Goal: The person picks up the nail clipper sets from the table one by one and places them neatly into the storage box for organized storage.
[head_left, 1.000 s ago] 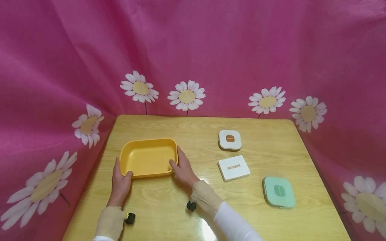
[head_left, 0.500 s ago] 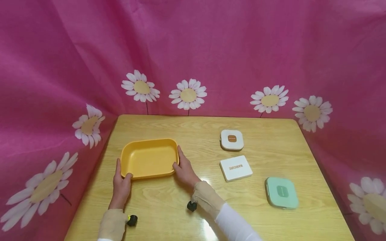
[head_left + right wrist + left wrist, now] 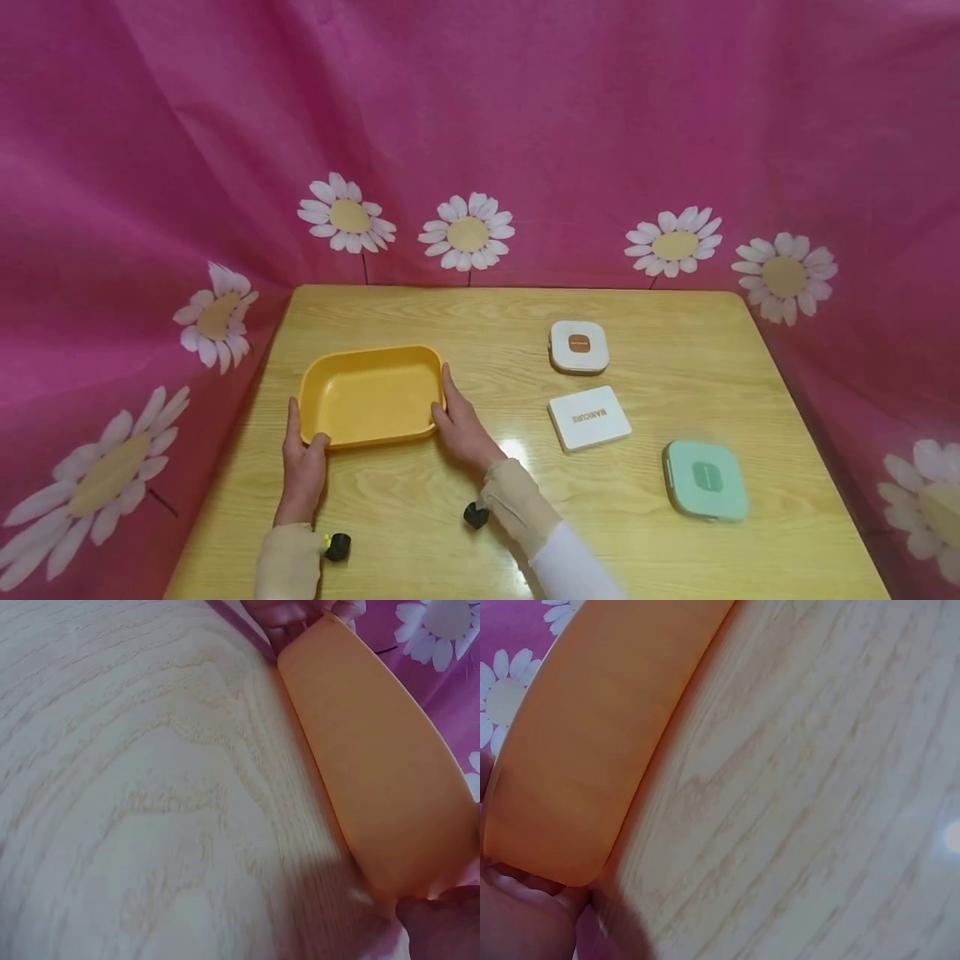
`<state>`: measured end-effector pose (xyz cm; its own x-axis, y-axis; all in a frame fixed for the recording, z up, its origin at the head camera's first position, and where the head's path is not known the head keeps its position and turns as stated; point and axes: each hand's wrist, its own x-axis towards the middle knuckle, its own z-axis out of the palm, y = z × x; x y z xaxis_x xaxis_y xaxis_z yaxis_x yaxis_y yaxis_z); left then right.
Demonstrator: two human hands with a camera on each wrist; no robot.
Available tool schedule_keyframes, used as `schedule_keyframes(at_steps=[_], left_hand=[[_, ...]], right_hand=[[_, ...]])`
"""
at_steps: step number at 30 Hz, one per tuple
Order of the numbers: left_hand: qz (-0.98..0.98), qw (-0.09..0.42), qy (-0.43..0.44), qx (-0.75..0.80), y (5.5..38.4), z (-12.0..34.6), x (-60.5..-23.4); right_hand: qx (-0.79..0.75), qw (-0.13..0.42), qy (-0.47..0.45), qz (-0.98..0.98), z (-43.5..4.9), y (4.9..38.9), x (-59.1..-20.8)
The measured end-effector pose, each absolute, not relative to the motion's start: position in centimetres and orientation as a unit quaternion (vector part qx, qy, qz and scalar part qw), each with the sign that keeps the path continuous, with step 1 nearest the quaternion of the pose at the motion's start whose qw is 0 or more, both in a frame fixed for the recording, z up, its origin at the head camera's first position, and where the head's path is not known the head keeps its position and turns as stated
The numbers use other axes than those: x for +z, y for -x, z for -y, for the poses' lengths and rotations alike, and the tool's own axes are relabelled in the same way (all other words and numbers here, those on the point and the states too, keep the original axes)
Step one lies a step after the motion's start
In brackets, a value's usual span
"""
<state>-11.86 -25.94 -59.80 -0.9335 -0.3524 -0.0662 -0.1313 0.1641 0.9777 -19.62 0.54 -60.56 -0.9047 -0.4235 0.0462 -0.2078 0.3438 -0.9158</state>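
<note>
A yellow rectangular plastic tray (image 3: 375,396) with rounded corners stands on the left side of the wooden table. My left hand (image 3: 303,471) grips its near left corner, thumb over the rim and fingers along the outer wall. At the right end my right hand (image 3: 463,427) holds the tray the same way, its thumb on the rim. In the left wrist view the tray's outer wall (image 3: 607,742) slants down to the left hand (image 3: 525,915), whose fingers reach under the corner. The right wrist view has the right hand (image 3: 446,922) at the tray's lower corner.
Right of the tray on the wooden table (image 3: 480,325) lie a white rounded case (image 3: 579,358) with a brown label, a flat white box (image 3: 589,418) marked MANICURE, and a mint green case (image 3: 705,482). A pink daisy-print cloth (image 3: 525,125) encloses the back and sides.
Both hands keep their hold on the tray, which has hardly moved. The head view has shifted slightly, so the cases and box appear a little farther right.
</note>
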Motion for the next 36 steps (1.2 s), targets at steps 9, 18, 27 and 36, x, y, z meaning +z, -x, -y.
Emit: schedule_keyframes(at_steps=[9, 18, 27, 36], left_hand=[[0.761, 0.084, -0.16, -0.623, 11.9, 25.8, -60.0], [0.811, 0.028, -0.15, -0.565, 12.4, 26.3, -59.2], [0.848, -0.019, -0.111, -0.519, 12.8, 26.3, -58.6], [0.825, -0.037, -0.09, -0.556, 13.8, 26.0, -59.1]], right_hand=[[-0.535, 0.038, 0.181, -0.824, -0.3, 18.9, -61.6], [-0.534, 0.014, 0.13, -0.835, -0.5, 18.3, -61.5], [-0.546, 0.017, 0.128, -0.828, -2.0, 19.1, -61.1], [-0.545, 0.011, 0.127, -0.829, -3.1, 19.8, -61.2]])
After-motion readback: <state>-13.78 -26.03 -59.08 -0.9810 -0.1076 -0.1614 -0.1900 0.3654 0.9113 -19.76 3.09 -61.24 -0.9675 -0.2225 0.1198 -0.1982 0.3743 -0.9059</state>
